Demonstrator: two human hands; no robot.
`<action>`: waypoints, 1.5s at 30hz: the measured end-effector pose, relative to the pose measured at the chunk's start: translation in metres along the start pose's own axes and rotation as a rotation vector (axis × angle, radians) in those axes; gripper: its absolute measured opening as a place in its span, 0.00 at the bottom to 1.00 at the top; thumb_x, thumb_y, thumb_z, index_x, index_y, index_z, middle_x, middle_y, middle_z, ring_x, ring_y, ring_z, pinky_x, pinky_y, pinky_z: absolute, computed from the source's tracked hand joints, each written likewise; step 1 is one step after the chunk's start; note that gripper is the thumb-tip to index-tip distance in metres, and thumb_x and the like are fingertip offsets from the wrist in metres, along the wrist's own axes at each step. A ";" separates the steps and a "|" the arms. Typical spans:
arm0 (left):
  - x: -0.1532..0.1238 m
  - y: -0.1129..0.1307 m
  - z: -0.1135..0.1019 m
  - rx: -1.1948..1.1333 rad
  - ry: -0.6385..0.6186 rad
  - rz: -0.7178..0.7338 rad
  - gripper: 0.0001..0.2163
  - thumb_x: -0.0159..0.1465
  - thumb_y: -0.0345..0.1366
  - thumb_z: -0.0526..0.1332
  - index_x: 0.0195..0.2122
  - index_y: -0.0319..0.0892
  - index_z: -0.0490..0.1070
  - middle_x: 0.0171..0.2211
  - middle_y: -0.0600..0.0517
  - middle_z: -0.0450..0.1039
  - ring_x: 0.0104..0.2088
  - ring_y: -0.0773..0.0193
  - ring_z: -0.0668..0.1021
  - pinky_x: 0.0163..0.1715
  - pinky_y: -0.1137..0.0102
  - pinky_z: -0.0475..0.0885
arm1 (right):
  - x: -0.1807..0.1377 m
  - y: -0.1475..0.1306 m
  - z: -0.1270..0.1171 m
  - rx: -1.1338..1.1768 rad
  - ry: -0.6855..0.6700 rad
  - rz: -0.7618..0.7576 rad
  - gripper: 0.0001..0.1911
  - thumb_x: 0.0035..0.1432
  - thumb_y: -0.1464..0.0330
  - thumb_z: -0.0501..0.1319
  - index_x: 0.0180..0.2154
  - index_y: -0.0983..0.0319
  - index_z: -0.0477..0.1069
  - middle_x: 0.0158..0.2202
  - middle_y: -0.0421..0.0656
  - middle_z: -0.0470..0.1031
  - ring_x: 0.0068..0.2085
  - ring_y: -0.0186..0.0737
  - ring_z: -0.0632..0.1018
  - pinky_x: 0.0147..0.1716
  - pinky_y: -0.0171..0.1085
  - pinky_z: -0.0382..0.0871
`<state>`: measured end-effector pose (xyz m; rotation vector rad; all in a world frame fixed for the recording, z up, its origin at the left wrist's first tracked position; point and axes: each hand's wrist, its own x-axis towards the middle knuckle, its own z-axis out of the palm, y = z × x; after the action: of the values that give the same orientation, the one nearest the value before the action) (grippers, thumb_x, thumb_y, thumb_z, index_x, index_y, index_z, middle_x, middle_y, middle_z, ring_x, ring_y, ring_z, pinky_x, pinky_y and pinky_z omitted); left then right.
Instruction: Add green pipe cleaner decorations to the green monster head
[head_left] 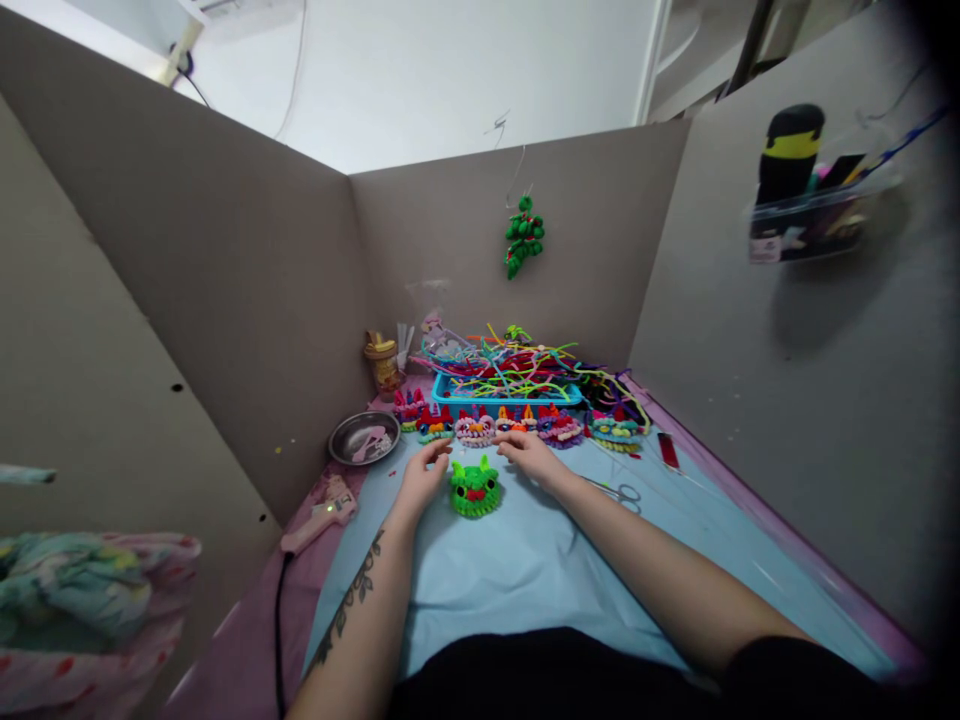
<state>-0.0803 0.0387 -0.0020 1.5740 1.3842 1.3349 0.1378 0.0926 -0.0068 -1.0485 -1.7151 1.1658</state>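
A green pipe-cleaner figure (475, 488) with pointed ears, dark eyes and a red mouth sits on the light blue cloth (510, 575). My left hand (426, 474) is just left of it, fingers apart and holding nothing. On the other side, my right hand (531, 455) reaches in above the cloth, its fingers stretched toward the row behind and nothing in them. Behind both hands stands a row of similar colourful figures, among them a pink one (475, 428) and a purple one (560, 428). Neither hand visibly touches the green figure.
A blue tray (442, 390) heaped with pipe cleaners stands at the back. Scissors (622, 493) and a red-handled tool (667, 450) lie right. On the left are a metal bowl (341, 452) and a pink glue gun (319, 525) with its cord. Grey partitions (262, 270) enclose the table.
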 end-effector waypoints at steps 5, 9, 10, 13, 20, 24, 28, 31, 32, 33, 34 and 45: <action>-0.010 0.008 -0.007 -0.162 -0.332 -0.011 0.37 0.54 0.44 0.62 0.61 0.43 0.47 0.57 0.38 0.58 0.57 0.51 0.62 0.52 0.59 0.60 | -0.003 0.002 -0.012 -0.098 -0.203 -0.072 0.17 0.47 0.68 0.59 0.43 0.62 0.65 0.37 0.43 0.70 0.33 0.35 0.71 0.29 0.34 0.68; -0.020 0.016 -0.010 0.052 -0.534 0.042 0.54 0.42 0.40 0.71 0.63 0.46 0.34 0.63 0.39 0.43 0.62 0.49 0.50 0.58 0.56 0.49 | -0.012 0.001 -0.019 -0.220 -0.406 -0.078 0.37 0.41 0.67 0.67 0.53 0.60 0.57 0.47 0.47 0.65 0.43 0.40 0.70 0.39 0.39 0.67; -0.022 0.016 -0.010 0.121 -0.538 0.067 0.56 0.40 0.40 0.72 0.63 0.45 0.33 0.63 0.39 0.40 0.62 0.48 0.47 0.59 0.56 0.46 | -0.014 0.000 -0.018 -0.244 -0.442 -0.085 0.43 0.39 0.66 0.68 0.56 0.59 0.53 0.49 0.48 0.64 0.45 0.42 0.69 0.42 0.41 0.66; -0.023 0.010 -0.007 0.288 -0.492 0.112 0.59 0.35 0.38 0.73 0.64 0.45 0.34 0.63 0.41 0.37 0.62 0.44 0.42 0.59 0.53 0.41 | -0.023 -0.002 -0.011 -0.337 -0.448 -0.143 0.59 0.32 0.64 0.71 0.62 0.59 0.40 0.52 0.51 0.60 0.51 0.49 0.65 0.49 0.46 0.60; -0.016 -0.006 0.004 0.243 -0.223 0.116 0.55 0.39 0.32 0.71 0.63 0.44 0.36 0.50 0.41 0.60 0.52 0.47 0.64 0.53 0.53 0.54 | -0.021 0.002 0.014 -0.357 -0.188 -0.327 0.54 0.40 0.72 0.65 0.63 0.57 0.35 0.55 0.50 0.58 0.55 0.50 0.62 0.52 0.48 0.56; -0.010 -0.011 0.003 0.263 -0.147 0.178 0.54 0.37 0.31 0.71 0.63 0.46 0.40 0.54 0.41 0.57 0.55 0.46 0.60 0.54 0.53 0.52 | -0.014 0.010 0.015 -0.339 -0.104 -0.289 0.51 0.42 0.75 0.61 0.63 0.58 0.35 0.52 0.50 0.63 0.51 0.46 0.66 0.51 0.46 0.59; -0.010 -0.013 -0.001 0.302 -0.113 0.157 0.54 0.38 0.34 0.71 0.63 0.44 0.39 0.55 0.40 0.57 0.56 0.47 0.60 0.54 0.54 0.52 | -0.013 0.015 0.009 -0.307 -0.098 -0.197 0.49 0.43 0.75 0.60 0.63 0.59 0.37 0.48 0.49 0.65 0.47 0.44 0.70 0.47 0.44 0.63; -0.012 -0.014 -0.002 0.321 -0.110 0.083 0.51 0.41 0.34 0.70 0.63 0.42 0.41 0.48 0.42 0.64 0.52 0.48 0.64 0.52 0.54 0.55 | -0.014 0.014 0.006 -0.263 -0.101 -0.171 0.47 0.43 0.76 0.59 0.62 0.59 0.38 0.41 0.45 0.69 0.43 0.41 0.71 0.46 0.43 0.64; -0.012 -0.014 -0.002 0.328 -0.119 0.072 0.50 0.41 0.34 0.70 0.63 0.41 0.42 0.46 0.42 0.65 0.51 0.49 0.65 0.52 0.54 0.56 | -0.014 0.013 0.006 -0.255 -0.102 -0.169 0.47 0.43 0.76 0.59 0.62 0.59 0.38 0.39 0.44 0.69 0.42 0.41 0.72 0.45 0.42 0.64; -0.013 -0.014 -0.002 0.336 -0.129 0.073 0.50 0.40 0.34 0.70 0.62 0.41 0.43 0.46 0.42 0.65 0.51 0.48 0.65 0.52 0.54 0.56 | -0.014 0.013 0.007 -0.253 -0.103 -0.167 0.47 0.43 0.77 0.59 0.62 0.60 0.39 0.37 0.43 0.69 0.40 0.40 0.72 0.45 0.41 0.64; -0.013 -0.014 -0.002 0.343 -0.134 0.085 0.50 0.40 0.34 0.70 0.62 0.41 0.45 0.47 0.41 0.64 0.52 0.47 0.64 0.52 0.54 0.56 | -0.014 0.012 0.007 -0.256 -0.102 -0.163 0.46 0.43 0.77 0.59 0.62 0.61 0.40 0.37 0.43 0.69 0.39 0.39 0.71 0.44 0.41 0.64; -0.012 -0.002 0.002 0.324 0.018 0.325 0.36 0.54 0.37 0.61 0.61 0.43 0.45 0.61 0.42 0.45 0.62 0.52 0.50 0.59 0.55 0.46 | 0.010 0.003 -0.029 -0.098 0.316 -0.076 0.28 0.44 0.65 0.60 0.49 0.61 0.59 0.33 0.40 0.65 0.28 0.34 0.69 0.30 0.37 0.68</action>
<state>-0.0782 0.0278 -0.0074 2.0792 1.4551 1.3582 0.1615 0.1115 -0.0005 -1.1486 -1.5583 0.8252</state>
